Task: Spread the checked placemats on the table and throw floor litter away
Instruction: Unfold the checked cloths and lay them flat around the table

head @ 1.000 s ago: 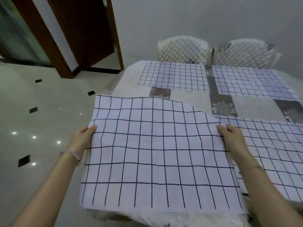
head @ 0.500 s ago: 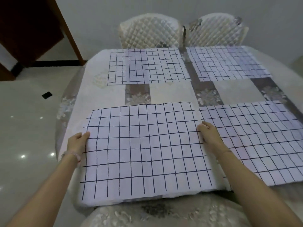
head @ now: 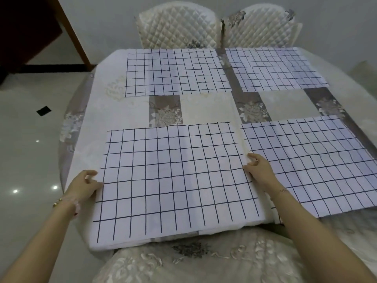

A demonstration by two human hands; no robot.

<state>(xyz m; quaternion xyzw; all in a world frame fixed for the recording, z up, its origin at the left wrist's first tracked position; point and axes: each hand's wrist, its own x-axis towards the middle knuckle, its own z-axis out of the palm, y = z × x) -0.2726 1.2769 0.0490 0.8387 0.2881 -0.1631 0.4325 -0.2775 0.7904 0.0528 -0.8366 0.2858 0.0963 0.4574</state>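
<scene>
Dim, even indoor light, cool tint. Glare spots on glossy floor [head: 24,160] left of left hand [head: 83,184]. Wide-angle bend at edges; img slightly soft, shadows faint.

A home dining room, no doubt about it. Centre stage is a round-edged dining table [head: 68,160] under a cream-and-grey floral tablecloth [head: 206,109]. A checked placemat [head: 175,180] lies on the table's near side, with three more laid beyond it. At the table's far side, two quilted chairs [head: 177,25] in satin-look covers stand side by side against a plain pale wall. An embroidered cream chair back [head: 204,262] sits tucked at the near edge. Left of the table, glossy pale floor tiles [head: 30,160] with a small black inset [head: 43,110] catch spots of light. Past the table's far-left corner stands a brown wooden door frame [head: 73,31].
</scene>
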